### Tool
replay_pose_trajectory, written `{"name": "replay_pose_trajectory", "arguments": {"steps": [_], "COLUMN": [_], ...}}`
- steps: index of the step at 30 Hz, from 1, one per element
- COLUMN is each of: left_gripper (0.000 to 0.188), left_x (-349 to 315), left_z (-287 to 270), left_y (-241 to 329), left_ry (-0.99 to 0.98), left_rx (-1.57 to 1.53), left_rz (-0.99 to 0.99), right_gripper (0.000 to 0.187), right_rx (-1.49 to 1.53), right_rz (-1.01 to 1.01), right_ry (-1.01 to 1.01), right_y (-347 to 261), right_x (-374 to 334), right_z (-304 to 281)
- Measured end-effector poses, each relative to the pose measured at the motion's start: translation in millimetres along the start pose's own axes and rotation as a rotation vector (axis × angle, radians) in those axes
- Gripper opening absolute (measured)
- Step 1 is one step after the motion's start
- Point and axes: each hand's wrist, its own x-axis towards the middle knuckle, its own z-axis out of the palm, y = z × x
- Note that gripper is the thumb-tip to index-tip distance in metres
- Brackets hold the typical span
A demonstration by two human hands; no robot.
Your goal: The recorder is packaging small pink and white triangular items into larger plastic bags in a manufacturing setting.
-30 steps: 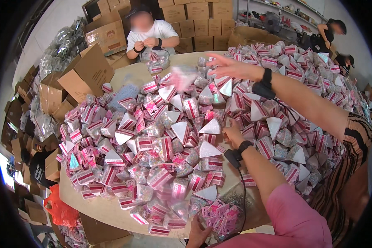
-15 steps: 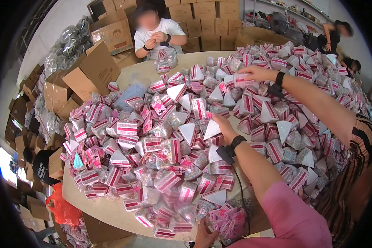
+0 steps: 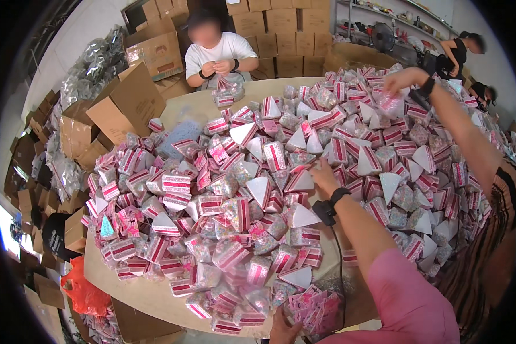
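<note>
My right hand (image 3: 325, 179) reaches to the middle of the pile. Its fingers are closed on a wedge-shaped cake-slice toy (image 3: 300, 182) with white faces and a pink-striped side. My left hand (image 3: 284, 328) is low at the near table edge, its lower part cut off by the frame. Its thumb and forefinger look apart, beside a heap of pink printed cards (image 3: 315, 311) and a clear bag of glittery filling (image 3: 282, 291). Many similar cake-slice toys, several in clear wrap, surround both hands.
A co-worker's hand (image 3: 404, 81) reaches over the pile from the right. Across the table a person in white (image 3: 221, 54) handles a clear bag of toys (image 3: 228, 93). Cardboard boxes (image 3: 126, 103) stand at left; a red plastic bag (image 3: 86, 289) is below. A black cable (image 3: 339, 258) trails from my right wrist.
The wedge toy in my right hand has turned from its white face to its striped side. The co-worker's hand has moved right and farther away. My left hand stays in place.
</note>
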Motion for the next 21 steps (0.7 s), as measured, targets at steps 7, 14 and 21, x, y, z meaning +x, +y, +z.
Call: {"name": "replay_pose_trajectory", "arguments": {"steps": [7,14,21], "left_gripper": [0.083,0.082,0.082], "left_x": [-2,0,2], "left_z": [-3,-2,-5], "left_y": [-1,2,7], "left_ry": [0.024,0.001,-0.014], "left_rx": [0.029,0.01,0.0], "left_rz": [-0.035,-0.034,-0.075], "right_gripper": [0.075,0.072,0.064], "right_rx": [0.022,-0.158,-0.115], "right_rz": [0.149,-0.015,-0.053], "right_ry": [-0.229,-0.061,-0.067], "right_y": [-22,37,32], "right_x": [0,24,28], "right_z": [-25,-19,9]}}
